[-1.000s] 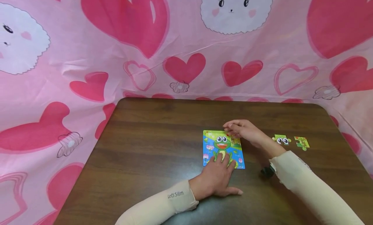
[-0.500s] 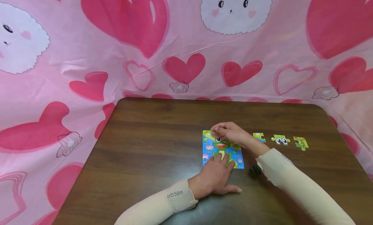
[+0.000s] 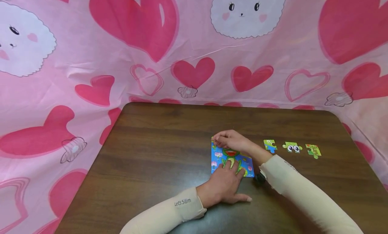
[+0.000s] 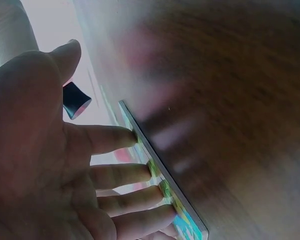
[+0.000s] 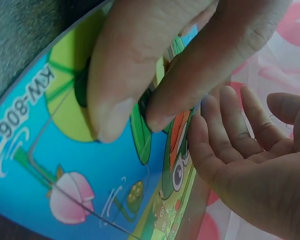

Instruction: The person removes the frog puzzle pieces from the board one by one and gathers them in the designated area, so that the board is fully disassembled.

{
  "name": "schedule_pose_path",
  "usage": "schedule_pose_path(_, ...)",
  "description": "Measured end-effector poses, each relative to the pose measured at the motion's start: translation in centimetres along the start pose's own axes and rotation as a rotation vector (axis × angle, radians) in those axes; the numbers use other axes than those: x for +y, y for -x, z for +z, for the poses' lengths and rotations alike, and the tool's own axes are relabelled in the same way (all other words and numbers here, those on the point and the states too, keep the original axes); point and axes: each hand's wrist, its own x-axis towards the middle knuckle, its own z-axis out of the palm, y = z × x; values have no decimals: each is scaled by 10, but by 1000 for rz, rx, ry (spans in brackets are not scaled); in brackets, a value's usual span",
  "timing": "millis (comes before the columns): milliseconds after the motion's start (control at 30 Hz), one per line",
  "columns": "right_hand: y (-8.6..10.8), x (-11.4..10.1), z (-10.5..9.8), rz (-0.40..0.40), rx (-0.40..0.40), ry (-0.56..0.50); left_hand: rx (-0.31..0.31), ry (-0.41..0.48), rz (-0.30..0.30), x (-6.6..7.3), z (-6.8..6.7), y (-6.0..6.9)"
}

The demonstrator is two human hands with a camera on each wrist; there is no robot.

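Observation:
A square frog picture puzzle point(image 3: 216, 165) lies on the brown table, partly covered by both hands. My left hand point(image 3: 225, 185) rests on its near part, fingers spread and thumb out to the right. In the left wrist view those fingers point(image 4: 140, 205) touch the picture side by the board's edge. My right hand point(image 3: 231, 141) is over the puzzle's far left corner, fingertips towards that corner. The right wrist view shows this right hand point(image 5: 250, 150) with bent fingers near the far edge and nothing visible between them. Exact fingertip contact is hard to tell.
Three loose puzzle pieces lie in a row to the right: a blue-and-green piece point(image 3: 269, 145), a piece with frog eyes point(image 3: 292, 147) and a yellow-green piece point(image 3: 314, 151). A pink heart-patterned cloth point(image 3: 194, 82) hangs behind the brown wooden table point(image 3: 157, 143).
My right hand has moved left along the puzzle's far edge, from its right part to the left corner. The blue-and-green piece has come into view behind the arm. My left hand stays put.

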Motion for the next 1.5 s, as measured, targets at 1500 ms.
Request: schedule_pose_path(1500,7,6,-1,-20,-120,143,24,-14,21,-1,0,-4)
